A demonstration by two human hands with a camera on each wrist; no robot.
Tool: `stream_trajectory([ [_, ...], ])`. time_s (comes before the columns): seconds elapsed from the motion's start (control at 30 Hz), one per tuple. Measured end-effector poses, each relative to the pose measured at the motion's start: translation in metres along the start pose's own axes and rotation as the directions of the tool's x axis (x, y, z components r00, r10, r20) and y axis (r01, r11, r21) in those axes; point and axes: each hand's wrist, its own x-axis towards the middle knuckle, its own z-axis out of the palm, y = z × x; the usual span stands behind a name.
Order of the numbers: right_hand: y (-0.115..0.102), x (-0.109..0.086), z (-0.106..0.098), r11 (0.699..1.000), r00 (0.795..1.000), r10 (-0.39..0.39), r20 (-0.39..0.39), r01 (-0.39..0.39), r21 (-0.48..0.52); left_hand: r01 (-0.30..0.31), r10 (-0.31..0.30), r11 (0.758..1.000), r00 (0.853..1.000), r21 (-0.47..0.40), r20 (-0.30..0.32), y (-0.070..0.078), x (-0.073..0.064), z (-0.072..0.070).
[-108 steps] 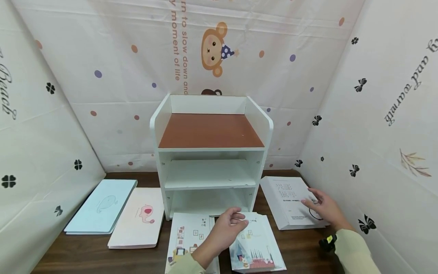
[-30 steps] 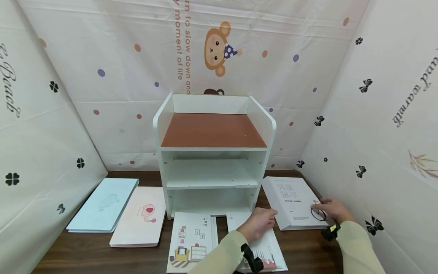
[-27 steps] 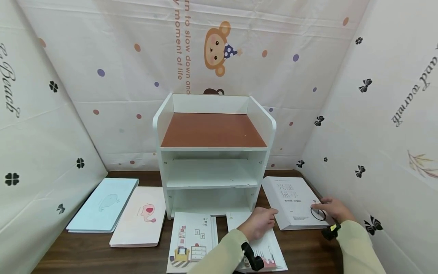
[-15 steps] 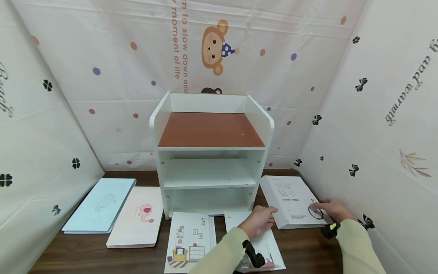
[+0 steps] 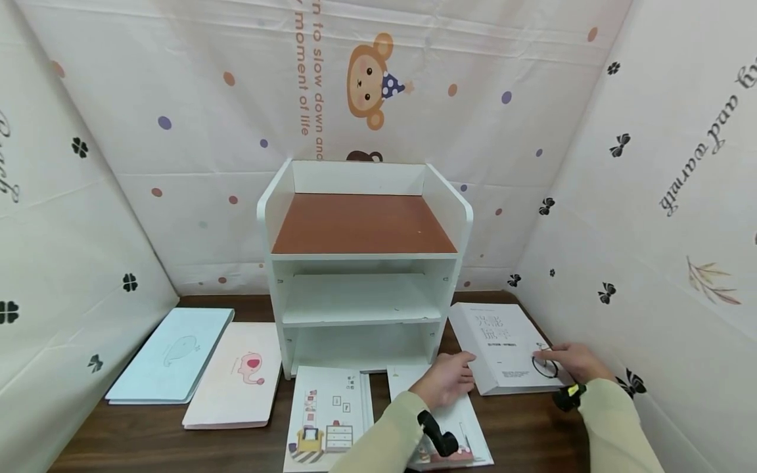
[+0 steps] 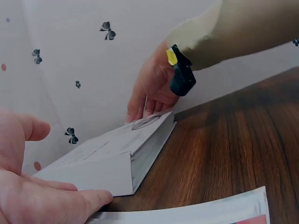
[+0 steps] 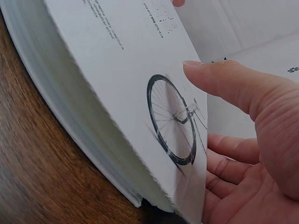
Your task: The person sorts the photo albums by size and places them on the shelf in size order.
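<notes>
A thick white book (image 5: 499, 345), with a bicycle wheel drawn on its cover, lies flat on the dark wooden table right of the shelf. My right hand (image 5: 575, 361) holds its right edge, thumb over the cover and fingers along the outer side, as the right wrist view shows. At the opposite side, my left hand (image 5: 446, 381) rests its fingers low against the book's spine (image 6: 96, 179), thumb raised apart from it. Beneath the left hand and sleeve lies a white illustrated booklet (image 5: 467, 420), partly covered.
A white shelf unit (image 5: 367, 289) with a brown top stands in the middle. Another illustrated booklet (image 5: 328, 414) lies before it. To the left are a light blue book (image 5: 171, 355) and a white book with an elephant (image 5: 236, 381). Printed cloth walls (image 5: 668, 276) enclose the table.
Since the oldest frame, my left hand has moved right from between the booklets to the thick book's spine, and my right hand has settled onto its edge. Over the last second both stay nearly still.
</notes>
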Motion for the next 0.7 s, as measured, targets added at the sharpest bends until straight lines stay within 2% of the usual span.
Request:
stream_trajectory([
  [0.23, -0.0035, -0.0041, 0.0024, 0.999, 1.000, -0.020, -0.018, 0.021, 0.024, 0.021, -0.020, 0.999, 1.000, -0.049, 0.006, -0.0005, 0.0018, 0.0011],
  [0.4, -0.0037, -0.0055, 0.0046, 0.999, 0.998, -0.034, -0.047, 0.033, -0.001, 0.019, -0.019, 0.996, 1.000, -0.085, 0.002, -0.0014, 0.0034, 0.0015],
  [0.7, -0.0069, -0.0072, 0.0098, 0.999, 0.994, -0.050, -0.095, 0.051, 0.006, 0.010, -0.015, 0.993, 0.999, -0.114, -0.040, 0.0014, 0.0036, 0.0030],
])
